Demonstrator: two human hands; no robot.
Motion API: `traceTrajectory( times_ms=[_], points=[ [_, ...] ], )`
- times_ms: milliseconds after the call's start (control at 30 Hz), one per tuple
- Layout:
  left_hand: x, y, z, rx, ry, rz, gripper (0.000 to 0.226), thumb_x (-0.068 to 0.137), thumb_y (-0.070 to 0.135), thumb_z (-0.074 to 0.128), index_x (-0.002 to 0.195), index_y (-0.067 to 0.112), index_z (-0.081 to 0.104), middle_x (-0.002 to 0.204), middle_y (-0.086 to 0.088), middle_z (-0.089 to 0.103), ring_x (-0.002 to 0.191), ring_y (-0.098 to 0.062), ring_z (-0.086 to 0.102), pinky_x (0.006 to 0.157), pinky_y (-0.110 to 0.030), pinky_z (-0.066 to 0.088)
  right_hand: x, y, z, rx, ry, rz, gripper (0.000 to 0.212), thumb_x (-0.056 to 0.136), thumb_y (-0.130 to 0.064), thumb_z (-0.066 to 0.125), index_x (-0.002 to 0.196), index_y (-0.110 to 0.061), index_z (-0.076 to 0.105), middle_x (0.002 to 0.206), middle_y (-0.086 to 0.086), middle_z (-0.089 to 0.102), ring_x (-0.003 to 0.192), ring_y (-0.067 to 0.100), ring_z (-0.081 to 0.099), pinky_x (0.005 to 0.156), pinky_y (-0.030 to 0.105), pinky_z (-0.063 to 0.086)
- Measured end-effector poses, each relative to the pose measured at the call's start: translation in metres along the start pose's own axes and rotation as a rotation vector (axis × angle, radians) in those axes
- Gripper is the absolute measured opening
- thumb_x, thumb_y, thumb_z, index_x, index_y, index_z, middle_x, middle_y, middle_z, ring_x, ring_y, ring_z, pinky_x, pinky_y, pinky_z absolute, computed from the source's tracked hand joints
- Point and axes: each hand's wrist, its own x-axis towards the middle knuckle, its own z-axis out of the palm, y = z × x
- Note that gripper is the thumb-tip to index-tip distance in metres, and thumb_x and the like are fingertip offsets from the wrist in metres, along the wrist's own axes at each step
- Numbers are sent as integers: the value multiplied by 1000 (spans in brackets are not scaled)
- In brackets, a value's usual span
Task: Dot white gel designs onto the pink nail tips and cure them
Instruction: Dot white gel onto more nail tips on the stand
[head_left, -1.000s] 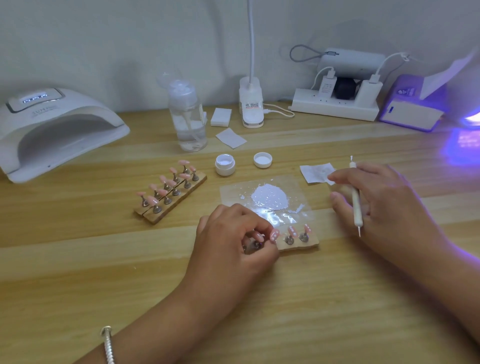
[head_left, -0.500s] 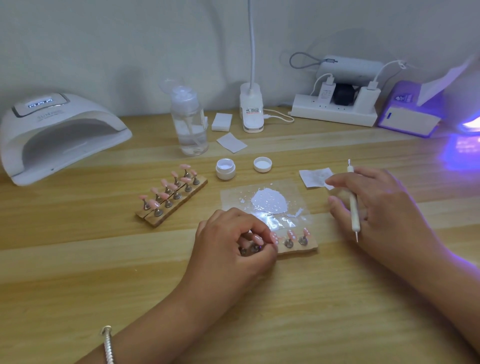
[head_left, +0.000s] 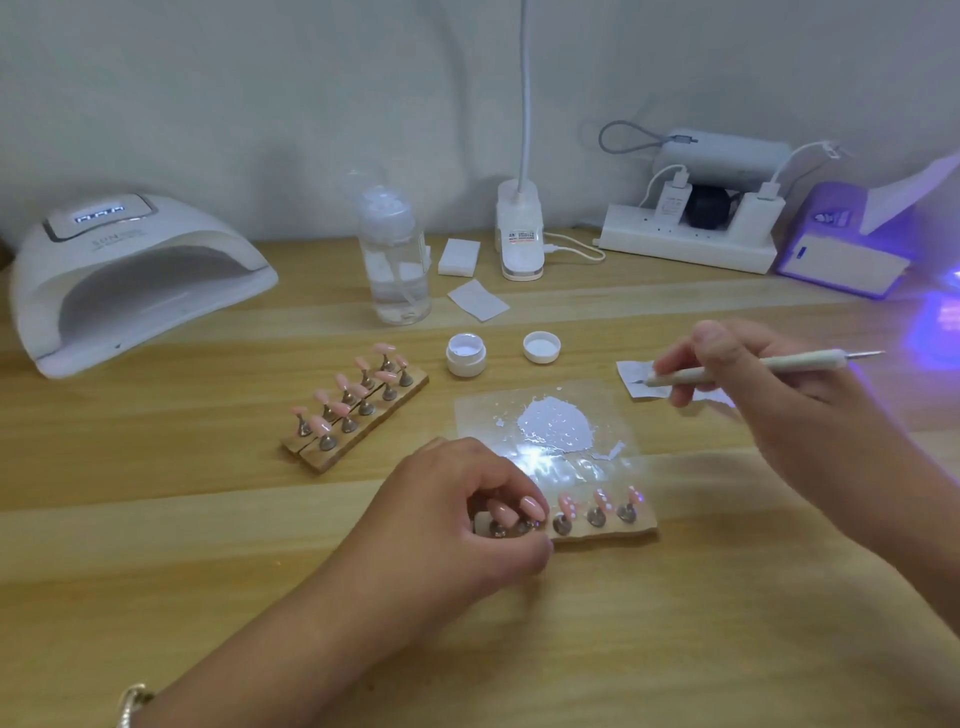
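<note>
Pale wood grain fills the lower frame, where a bracelet (head_left: 132, 701) shows at the bottom left on the wrist of the left hand (head_left: 457, 525). That hand sits just below centre, its fingers (head_left: 511, 512) curled down and gripping the left end of a short wooden strip (head_left: 605, 535); what stands beneath them is partly hidden. To the right of those fingers and clear of them, three pink nail tips (head_left: 602, 500) stand tilted on small metal stands along the strip, each glossy and carrying a few white dots. Just behind the strip lies a clear palette sheet (head_left: 618, 410) bearing a smeared pool of white gel (head_left: 558, 421) and a bright glare. At centre right the right hand (head_left: 779, 400) pinches a white dotting pen (head_left: 753, 366) between thumb and curled fingers. The pen lies almost level, well apart from the dotted tips, its left point over a crumpled wipe (head_left: 631, 371); whether it touches is unclear. Left of centre a second holder (head_left: 311, 457) carries rows of plain pink tips. Behind the sheet stand an open gel jar (head_left: 466, 358) and its lid (head_left: 541, 347). Farther back are a clear pump bottle (head_left: 396, 260), white pads (head_left: 458, 257), a clip lamp base (head_left: 519, 244), a power strip (head_left: 685, 247) and, at upper right, a purple box (head_left: 841, 254). The white curing lamp (head_left: 130, 280) sits at upper left, its display lit.
</note>
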Motion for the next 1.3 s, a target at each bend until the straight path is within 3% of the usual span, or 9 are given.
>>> traceTrajectory(
  times_ms=[167,233,333,433,500,667,833,1000,1300],
  points=[
    [-1,-5,3,-20,75,67,7,68,28,76,71,34,75,78,14,70,86,-10,63,76,-23,48,22,-9,22,-8,-211,-41,39,86,-61,49,76,-32,73,71,-9,71,74,9,68,67,25,48],
    [0,-8,2,-13,79,92,13,68,30,76,67,42,73,77,15,71,86,-11,63,74,-25,50,28,-4,35,-20,-182,-70,44,87,-59,49,69,-25,71,59,-4,65,61,11,64,58,27,47],
    [0,-11,2,-16,92,117,10,66,38,73,72,46,74,77,17,71,89,-10,63,75,-18,48,32,9,52,74,-85,-95,47,96,-48,50,62,-20,66,48,-6,53,46,5,49,49,18,38],
    [0,-13,2,-15,97,142,12,67,39,71,77,44,74,78,17,70,89,-12,63,75,-16,47,28,24,57,58,30,-203,47,102,-36,51,61,-18,65,51,-19,53,53,1,53,56,9,34],
    [2,-14,4,-13,108,155,14,68,32,73,77,42,74,78,17,70,88,-13,63,75,-18,47,27,29,57,10,77,-262,44,100,-36,49,61,-21,63,56,-25,55,62,0,56,64,12,34],
    [3,-12,5,9,118,206,7,72,25,71,72,31,75,77,15,69,83,-15,61,73,-14,44,28,34,56,-89,62,-299,42,98,-38,50,62,-21,63,59,-24,56,68,5,56,71,21,36],
    [2,-12,5,18,152,229,13,72,13,68,69,26,69,73,10,67,79,-19,61,69,-27,48,29,34,56,-88,34,-317,39,99,-34,53,63,-21,64,61,-26,58,69,5,57,73,19,38],
    [2,-11,5,138,197,309,12,72,14,72,69,25,68,72,15,63,77,-11,58,62,-17,44,28,34,56,-79,34,-297,39,98,-34,52,63,-22,65,61,-26,58,71,7,57,73,19,38],
    [1,-10,9,282,341,517,12,66,9,78,67,20,72,81,13,66,76,-13,61,62,-36,50,28,32,54,-54,60,-279,36,97,-36,54,65,-23,66,61,-23,59,71,10,59,74,24,40]
  ],
)
